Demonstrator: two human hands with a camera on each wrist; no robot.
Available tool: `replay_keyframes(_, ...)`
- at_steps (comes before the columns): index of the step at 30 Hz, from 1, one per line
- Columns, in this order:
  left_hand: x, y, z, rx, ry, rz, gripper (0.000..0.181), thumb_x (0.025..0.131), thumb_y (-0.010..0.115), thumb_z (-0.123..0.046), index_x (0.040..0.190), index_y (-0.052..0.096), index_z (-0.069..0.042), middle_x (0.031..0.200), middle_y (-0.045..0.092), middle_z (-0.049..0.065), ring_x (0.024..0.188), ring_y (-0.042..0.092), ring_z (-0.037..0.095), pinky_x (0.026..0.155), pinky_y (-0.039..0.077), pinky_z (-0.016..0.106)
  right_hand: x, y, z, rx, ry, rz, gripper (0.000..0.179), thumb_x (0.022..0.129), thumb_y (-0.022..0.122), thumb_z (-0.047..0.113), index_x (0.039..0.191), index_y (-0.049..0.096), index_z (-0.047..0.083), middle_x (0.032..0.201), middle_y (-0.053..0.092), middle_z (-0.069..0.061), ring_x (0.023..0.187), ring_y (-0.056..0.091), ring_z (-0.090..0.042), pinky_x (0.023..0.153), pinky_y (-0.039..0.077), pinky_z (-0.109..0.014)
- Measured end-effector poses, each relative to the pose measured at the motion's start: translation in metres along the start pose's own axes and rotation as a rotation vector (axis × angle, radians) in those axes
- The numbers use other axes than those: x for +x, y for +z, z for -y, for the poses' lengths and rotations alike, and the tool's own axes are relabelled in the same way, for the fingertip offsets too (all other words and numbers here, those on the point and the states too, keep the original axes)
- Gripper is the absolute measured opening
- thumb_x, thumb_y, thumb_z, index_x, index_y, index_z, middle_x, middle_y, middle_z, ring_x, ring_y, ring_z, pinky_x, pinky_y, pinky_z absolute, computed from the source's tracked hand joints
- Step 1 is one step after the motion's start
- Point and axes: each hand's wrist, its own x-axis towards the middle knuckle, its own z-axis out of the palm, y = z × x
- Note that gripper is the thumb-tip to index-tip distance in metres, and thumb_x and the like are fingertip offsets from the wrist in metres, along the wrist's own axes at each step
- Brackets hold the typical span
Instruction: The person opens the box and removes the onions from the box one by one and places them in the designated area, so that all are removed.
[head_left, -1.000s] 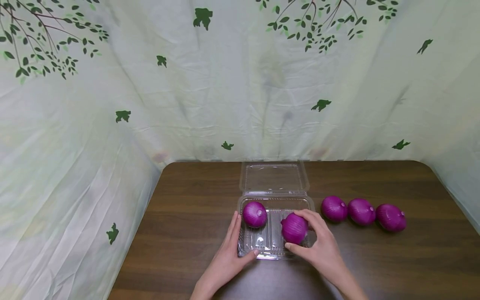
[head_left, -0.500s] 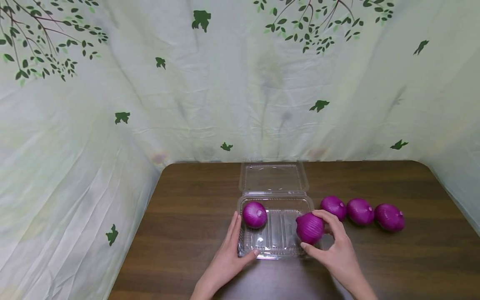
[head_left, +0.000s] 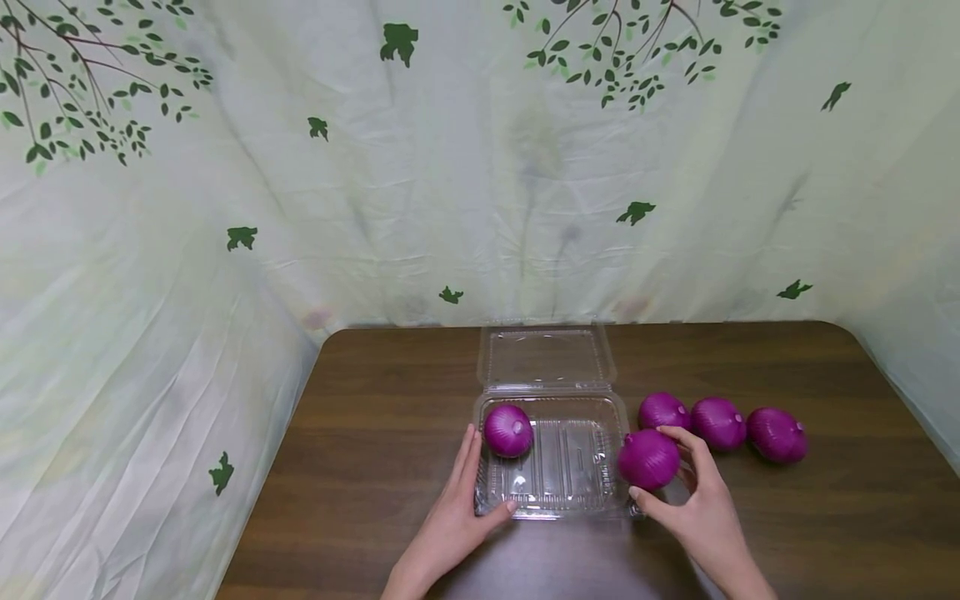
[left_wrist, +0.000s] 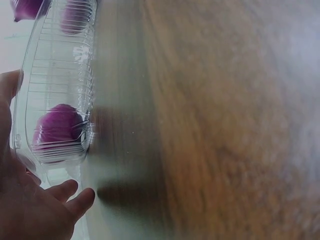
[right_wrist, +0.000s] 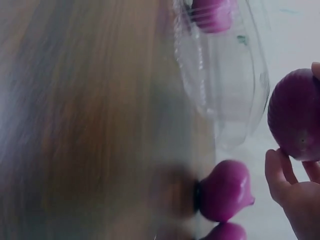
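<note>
Leftmost, the left hand (head_left: 454,517) lies against the left side of the clear container (head_left: 564,454), fingers extended, thumb spread along the near rim. It is not wrapped around anything; the contact appears to steady the container.

Inside, at the left end, rests the inner onion (head_left: 507,432), purple, near those fingers. The container floor to its right is bare. Behind, the hinged lid (head_left: 546,358) is folded back flat toward the far edge of the table (head_left: 382,400).

At the container's right edge, the held onion (head_left: 647,460) is gripped by the right hand (head_left: 705,510), thumb on the near side and fingers curled over the far side. The right wrist view shows this onion raised off the table.

Farther right, close together in a row on the table, sit the first loose onion (head_left: 663,411), the second loose onion (head_left: 717,422) and the third loose onion (head_left: 777,436).

Status: work appears partway. Three onions are outside, one is in hand, one is inside; the lid is not yet closed.
</note>
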Motion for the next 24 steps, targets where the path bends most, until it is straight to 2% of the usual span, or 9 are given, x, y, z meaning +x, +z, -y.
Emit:
replay_keyframes(6,0.000,-0.001,0.000,-0.009,-0.002,0.006,0.105,0.085,0.073,-0.050,0.160,0.005,-0.021,0.164,-0.007,-0.012,0.145,0.017,0.027,0.110,0.027,0.053,0.000,-0.010,-0.012,-0.037,-0.065,-0.010,0.089,0.067,0.090,0.003,0.144,0.047,0.014,0.134,0.043,0.001,0.114,0.047,-0.001,0.092,0.039,-0.007)
replay_keyframes(10,0.000,-0.001,0.000,-0.009,-0.006,0.008,0.104,0.086,0.072,-0.050,0.160,0.005,-0.021,0.164,-0.007,-0.012,0.146,0.017,0.027,0.110,0.027,0.054,0.000,-0.016,-0.021,-0.110,-0.043,-0.021,0.085,0.068,0.090,0.008,0.142,0.050,0.013,0.135,0.045,0.002,0.114,0.045,0.004,0.090,0.037,-0.006)
replay_keyframes(13,-0.001,-0.001,0.000,-0.002,-0.003,0.004,0.104,0.085,0.073,-0.050,0.160,0.005,-0.020,0.164,-0.007,-0.012,0.145,0.017,0.027,0.110,0.028,0.054,-0.001,-0.019,-0.027,-0.192,0.001,-0.014,0.082,0.069,0.091,0.019,0.140,0.051,0.015,0.135,0.048,0.002,0.114,0.048,-0.003,0.088,0.041,-0.015)
replay_keyframes(15,-0.001,-0.001,0.000,0.003,0.000,0.000,0.104,0.085,0.073,-0.050,0.160,0.006,-0.019,0.164,-0.007,-0.011,0.145,0.017,0.027,0.110,0.028,0.053,-0.001,-0.020,-0.030,-0.238,0.023,-0.003,0.080,0.069,0.091,0.026,0.138,0.052,0.016,0.134,0.050,-0.002,0.114,0.050,-0.013,0.086,0.043,-0.027)
replay_keyframes(18,-0.002,-0.001,-0.002,0.002,0.000,0.001,0.104,0.085,0.073,-0.049,0.160,0.006,-0.020,0.164,-0.006,-0.010,0.145,0.017,0.026,0.111,0.028,0.053,0.001,-0.023,-0.035,-0.277,0.045,0.009,0.078,0.069,0.091,0.031,0.135,0.054,0.013,0.130,0.052,-0.008,0.109,0.050,-0.025,0.081,0.046,-0.038)
replay_keyframes(24,-0.002,-0.001,-0.002,-0.002,0.000,0.003,0.104,0.085,0.074,-0.047,0.160,0.006,-0.020,0.165,-0.003,-0.004,0.145,0.017,0.026,0.110,0.028,0.052,0.003,-0.027,-0.043,-0.322,0.104,0.059,0.079,0.070,0.089,0.035,0.134,0.051,0.009,0.122,0.054,-0.016,0.096,0.053,-0.026,0.073,0.047,-0.039)
